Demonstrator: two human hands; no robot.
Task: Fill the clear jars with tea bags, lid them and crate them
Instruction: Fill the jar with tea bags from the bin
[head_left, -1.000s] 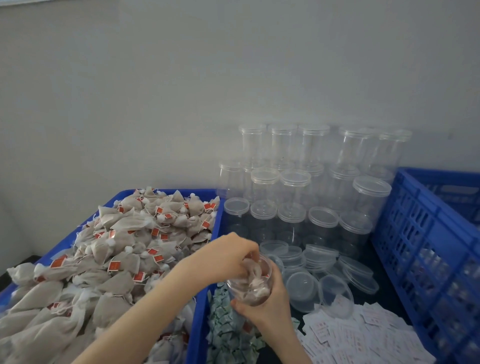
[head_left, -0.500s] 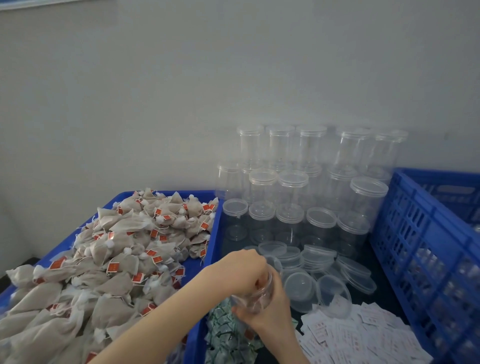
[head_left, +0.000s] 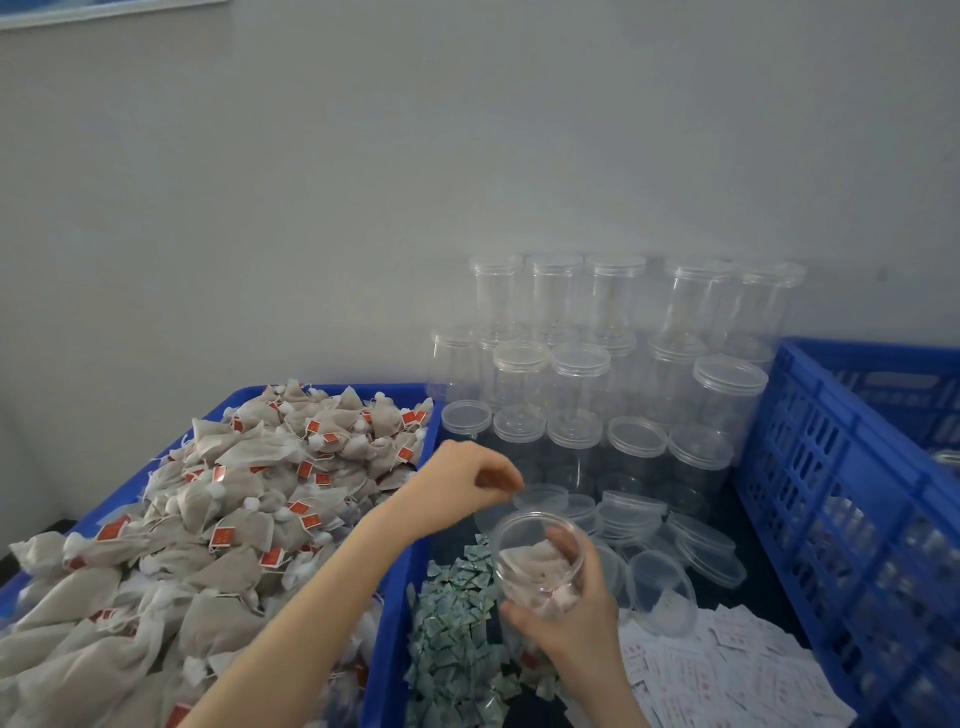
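Observation:
My right hand (head_left: 566, 618) grips a clear jar (head_left: 537, 561) from below, its open mouth tilted toward me. A few tea bags lie inside it. My left hand (head_left: 467, 483) hovers just above and left of the jar's mouth, fingers loosely curled with nothing in them. A big heap of beige tea bags (head_left: 234, 519) with red tags fills the blue bin (head_left: 332, 389) on the left. Loose clear lids (head_left: 691, 551) lie behind the jar. The blue lattice crate (head_left: 841, 493) stands on the right.
Stacked empty lidded jars (head_left: 597, 374) stand against the wall at the back. Small green packets (head_left: 457, 613) lie in a pile under the held jar, and white sachets (head_left: 727, 670) are spread to their right. My left forearm crosses the bin's rim.
My left hand has come out of the jar's mouth and lifted up and left, leaving the tea bags inside. The right hand has kept hold of the jar.

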